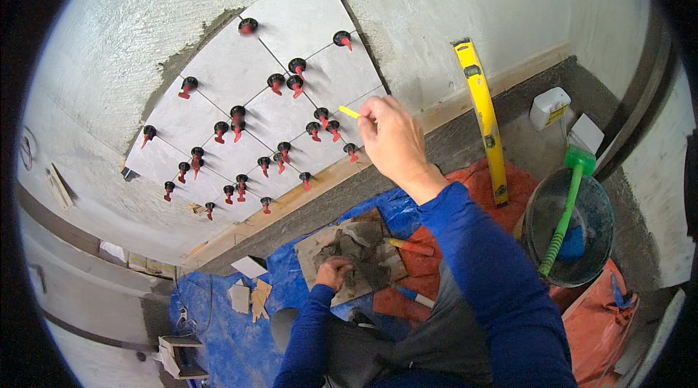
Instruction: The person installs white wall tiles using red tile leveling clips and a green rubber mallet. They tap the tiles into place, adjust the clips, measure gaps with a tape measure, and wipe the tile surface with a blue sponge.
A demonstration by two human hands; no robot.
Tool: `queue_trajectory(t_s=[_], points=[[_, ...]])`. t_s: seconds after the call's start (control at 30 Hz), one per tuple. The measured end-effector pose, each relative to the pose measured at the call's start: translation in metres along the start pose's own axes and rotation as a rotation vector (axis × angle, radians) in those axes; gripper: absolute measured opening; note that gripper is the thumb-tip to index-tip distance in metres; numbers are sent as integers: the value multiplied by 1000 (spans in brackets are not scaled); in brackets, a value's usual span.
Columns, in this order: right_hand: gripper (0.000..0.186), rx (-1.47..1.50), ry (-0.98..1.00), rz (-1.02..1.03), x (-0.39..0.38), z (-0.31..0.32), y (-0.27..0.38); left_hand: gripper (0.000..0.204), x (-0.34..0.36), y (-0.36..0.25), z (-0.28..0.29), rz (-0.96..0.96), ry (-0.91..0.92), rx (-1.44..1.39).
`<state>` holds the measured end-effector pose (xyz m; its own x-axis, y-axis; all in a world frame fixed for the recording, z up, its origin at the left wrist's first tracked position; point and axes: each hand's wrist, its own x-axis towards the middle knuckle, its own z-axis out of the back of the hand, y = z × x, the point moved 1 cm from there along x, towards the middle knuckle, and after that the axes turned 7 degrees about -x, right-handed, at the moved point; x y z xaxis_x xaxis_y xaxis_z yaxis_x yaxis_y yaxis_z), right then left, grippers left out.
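My right hand [396, 144] is raised near the wall, its fingers closed on a thin yellow stick [349, 112]. The stick points left over the lower right of a block of large light-grey tiles [218, 54]. Along the tile joints sit several black round tile levelers [322, 113] with red handles. Lower down, my left hand [334, 272] is closed, fingers curled beside grey mortar [356, 248] on a board [310, 256]. Anything in it is too small to make out.
A wooden batten [458, 108] runs below the tiles. A yellow spirit level [483, 119] leans right of my hand. On the right, a green-handled tool [563, 224] rests across a dark bucket [609, 224]. Blue sheeting [233, 337] and orange sheeting [472, 177] cover the floor.
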<state>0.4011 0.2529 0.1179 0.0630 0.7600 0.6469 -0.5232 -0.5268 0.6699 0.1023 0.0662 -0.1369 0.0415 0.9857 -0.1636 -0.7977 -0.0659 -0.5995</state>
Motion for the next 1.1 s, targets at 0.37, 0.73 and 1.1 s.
queue_trajectory(t_s=[0.37, 0.73, 1.1], points=[[9, -216, 316, -76, -16, 33, -29, 49, 9, -22, -24, 182, 167, 50], [12, -476, 596, -115, -34, 25, -71, 49, 8, -25, -16, 118, 81, -79], [12, -320, 455, -79, -33, 14, -43, 49, -1, -46, 3, 101, 73, -50]])
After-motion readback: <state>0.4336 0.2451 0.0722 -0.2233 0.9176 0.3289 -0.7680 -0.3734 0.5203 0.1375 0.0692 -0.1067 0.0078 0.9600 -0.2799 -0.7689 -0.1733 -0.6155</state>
